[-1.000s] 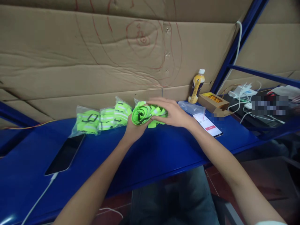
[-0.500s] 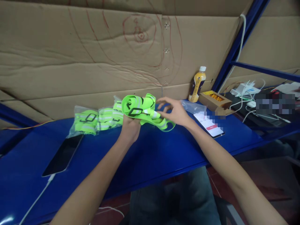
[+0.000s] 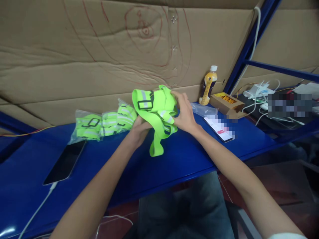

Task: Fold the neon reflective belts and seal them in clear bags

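A bundle of neon-green reflective strap (image 3: 159,103) with silver stripes and black buckles is held up over the blue table. My left hand (image 3: 141,131) grips it from below on the left; the strap hides most of those fingers. On the right side my right hand (image 3: 184,113) is closed around the bundle's edge, thumb low and fingers on top. One loose loop hangs beneath the bundle. Behind and left of it, similar green straps in clear plastic bags (image 3: 88,127) lie in a row against the cardboard.
A dark phone (image 3: 65,162) on a white cable lies at left. To the right are a lit phone (image 3: 218,128), a clear plastic bag (image 3: 204,110), a yellow drink bottle (image 3: 208,85) and a small open carton (image 3: 228,103). Cardboard (image 3: 99,76) walls off the back.
My right hand has closed onto the bundle's right side, where its fingers were spread before. The bundle has turned, and a loop now hangs down in front.
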A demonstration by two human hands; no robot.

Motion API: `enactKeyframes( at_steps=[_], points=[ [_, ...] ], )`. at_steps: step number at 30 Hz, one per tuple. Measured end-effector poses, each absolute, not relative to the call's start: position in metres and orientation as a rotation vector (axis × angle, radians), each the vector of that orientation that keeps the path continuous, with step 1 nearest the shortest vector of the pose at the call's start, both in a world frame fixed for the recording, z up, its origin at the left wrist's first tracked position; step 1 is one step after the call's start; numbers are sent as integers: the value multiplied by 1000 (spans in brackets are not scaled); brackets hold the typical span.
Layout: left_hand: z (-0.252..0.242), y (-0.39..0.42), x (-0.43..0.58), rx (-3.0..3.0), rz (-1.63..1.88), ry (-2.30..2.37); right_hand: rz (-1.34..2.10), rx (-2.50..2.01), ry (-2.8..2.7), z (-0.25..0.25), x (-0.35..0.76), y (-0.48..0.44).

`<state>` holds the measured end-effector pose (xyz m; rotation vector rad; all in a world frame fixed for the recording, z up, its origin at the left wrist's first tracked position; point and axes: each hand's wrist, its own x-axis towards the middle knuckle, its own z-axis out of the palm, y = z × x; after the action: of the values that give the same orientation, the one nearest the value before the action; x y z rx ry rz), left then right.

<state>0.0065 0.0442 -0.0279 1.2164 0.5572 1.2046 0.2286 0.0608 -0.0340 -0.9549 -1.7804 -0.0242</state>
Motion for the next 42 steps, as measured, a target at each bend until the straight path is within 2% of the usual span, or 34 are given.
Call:
enactKeyframes(
  at_steps=[3,9,14,22,30,34,39,42],
  points=[
    [-20,47,9,1165,1270,475,-71,-942,-1764,-33,233,62],
    [-29,57,12,1049,1528,753,-69,-750,-2090,-31,233,63],
    [-31,60,6,1094,1654,772,-101,-840,-1849,-28,236,62],
    [-36,59,3,1540,1478,740,-117,-794,-2065,-33,233,60],
    [-17,60,5,1009,1749,740,-271,-1035,-1853,-37,242,68],
    [-20,60,4,1034,1738,765,-118,-891,-1890,-27,234,55],
    [-32,58,2,1536,1565,774,272,-739,-1867,-27,219,51],
    [-34,58,2,1665,1630,875,380,-802,-1830,-33,216,57]
  ],
)
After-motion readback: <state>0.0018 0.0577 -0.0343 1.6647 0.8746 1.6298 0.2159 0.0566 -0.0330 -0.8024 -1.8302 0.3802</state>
